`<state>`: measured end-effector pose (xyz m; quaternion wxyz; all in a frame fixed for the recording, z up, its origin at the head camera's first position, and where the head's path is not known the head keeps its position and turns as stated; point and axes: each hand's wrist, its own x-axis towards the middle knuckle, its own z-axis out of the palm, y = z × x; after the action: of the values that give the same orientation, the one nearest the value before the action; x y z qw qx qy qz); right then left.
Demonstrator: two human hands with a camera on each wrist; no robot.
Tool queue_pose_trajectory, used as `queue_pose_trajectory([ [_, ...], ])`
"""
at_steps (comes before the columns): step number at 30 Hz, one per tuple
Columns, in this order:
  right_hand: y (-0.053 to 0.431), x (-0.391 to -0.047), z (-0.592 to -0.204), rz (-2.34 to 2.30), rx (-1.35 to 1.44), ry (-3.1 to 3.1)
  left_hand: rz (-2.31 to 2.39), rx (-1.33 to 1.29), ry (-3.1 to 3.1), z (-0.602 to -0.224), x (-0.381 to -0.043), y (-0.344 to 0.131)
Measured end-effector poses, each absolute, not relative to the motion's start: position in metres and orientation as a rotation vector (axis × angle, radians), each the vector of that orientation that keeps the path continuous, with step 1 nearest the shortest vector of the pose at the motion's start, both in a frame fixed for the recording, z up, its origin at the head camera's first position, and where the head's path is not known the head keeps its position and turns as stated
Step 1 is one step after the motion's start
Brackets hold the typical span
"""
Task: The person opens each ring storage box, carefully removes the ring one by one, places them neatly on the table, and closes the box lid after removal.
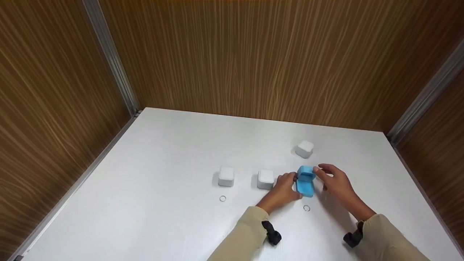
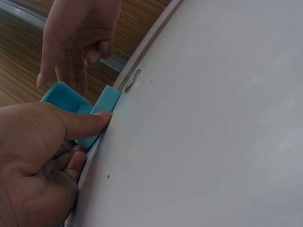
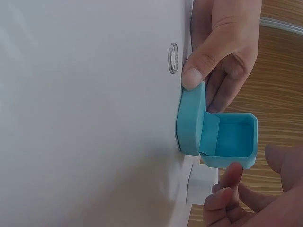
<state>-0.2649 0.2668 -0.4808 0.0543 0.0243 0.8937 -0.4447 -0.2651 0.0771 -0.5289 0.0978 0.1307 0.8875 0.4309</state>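
Observation:
A blue ring box [image 1: 305, 186] stands on the white table with its lid raised. My left hand [image 1: 284, 192] grips the base from the left side, the thumb [image 2: 90, 125] lying against it in the left wrist view. Beside the raised lid [image 3: 234, 137] is my right hand [image 1: 337, 183], its fingers loosely bent and holding nothing. Whether a fingertip touches the lid, I cannot tell. In front of the box lies a silver ring [image 1: 306, 208] with a gap in its band, also visible in the right wrist view [image 3: 173, 58].
Three white boxes stand around: one at the left [image 1: 226, 176], one just left of my left hand [image 1: 265, 179], one behind the blue box [image 1: 304, 149]. A second ring [image 1: 222, 198] lies before the leftmost box. Wood-grain panels [image 1: 246, 61] enclose the table [image 1: 145, 203].

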Motion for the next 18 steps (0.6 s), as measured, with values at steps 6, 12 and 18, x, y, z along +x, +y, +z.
queue_pose_trajectory([
  [6, 0.267, -0.269, -0.480, -1.352, 0.058, 2.674, 1.308, 0.381, 2.602, -0.527, -0.264, 0.080],
  [12, 0.264, -0.273, -0.484, -1.382, 0.058, 2.610, 1.297, 0.379, 2.616, -0.530, -0.265, 0.079],
  [18, 0.258, -0.277, -0.491, -1.418, 0.075, 2.562, 1.289, 0.410, 2.630, -0.534, -0.265, 0.075],
])
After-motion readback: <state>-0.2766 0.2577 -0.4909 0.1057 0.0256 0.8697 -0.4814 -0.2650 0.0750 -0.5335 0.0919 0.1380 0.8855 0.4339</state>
